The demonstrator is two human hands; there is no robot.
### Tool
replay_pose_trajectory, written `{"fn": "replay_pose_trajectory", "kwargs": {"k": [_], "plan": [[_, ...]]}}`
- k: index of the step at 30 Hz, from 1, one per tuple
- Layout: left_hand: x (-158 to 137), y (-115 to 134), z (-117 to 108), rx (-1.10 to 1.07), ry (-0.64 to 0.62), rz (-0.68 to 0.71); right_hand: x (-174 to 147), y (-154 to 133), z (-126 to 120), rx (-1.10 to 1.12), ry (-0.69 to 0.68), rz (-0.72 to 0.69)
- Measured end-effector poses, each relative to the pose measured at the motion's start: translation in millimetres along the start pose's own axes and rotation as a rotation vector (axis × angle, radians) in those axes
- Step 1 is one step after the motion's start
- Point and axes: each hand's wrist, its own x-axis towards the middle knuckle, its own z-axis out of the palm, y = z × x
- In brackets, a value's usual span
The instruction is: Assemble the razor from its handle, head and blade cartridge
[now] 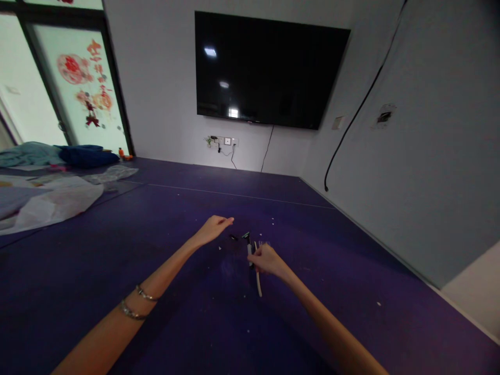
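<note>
Nearest, a pale, curved strip (259,285) runs out from under the right hand (262,259), whose thumb and fingers pinch the handle of a razor (249,249) just above or on the purple surface (175,323); the contact is hard to judge. A light grip low on the handle suits this, fingertips well away from the blade end, which points away from the person. Keeping the wrist clear of the strip should stop it being dragged along. The left hand (214,228) is narrow, fingertips drawn together, near a small dark piece (233,237); whether it holds anything, I cannot tell. If it steadies the razor, it should take the handle, not the head. The right hand hides the strip's middle and part of the handle; something clear behind its knuckles is too faint to name, and the dark piece too small. Farther off, the crumpled sheeting (62,203) is cut off at the left edge.
</note>
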Motion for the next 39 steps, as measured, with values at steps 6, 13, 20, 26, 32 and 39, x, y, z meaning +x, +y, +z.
{"fn": "replay_pose_trajectory", "kwargs": {"k": [6,13,20,26,32,39], "plan": [[2.6,-5.2,-1.6,0.087,0.024,-0.014,6.7,5.4,5.6,-0.091,-0.040,0.019],[1.4,-4.7,-0.9,0.100,0.022,-0.006,3.9,-0.5,5.2,-0.235,-0.097,-0.052],[0.5,-7.4,0.5,0.104,-0.005,0.001,0.9,-4.6,6.0,-0.264,-0.083,-0.106],[2.6,-24.5,6.2,0.262,-0.010,0.120,-7.7,-3.6,-15.2,-0.158,-0.004,-0.118],[4.7,-62.0,21.9,0.557,-0.027,0.228,-12.7,16.5,-53.4,-0.051,0.028,-0.095],[15.7,-81.6,35.0,0.644,-0.074,0.386,-13.1,38.1,-70.1,0.015,0.047,-0.064]]}}
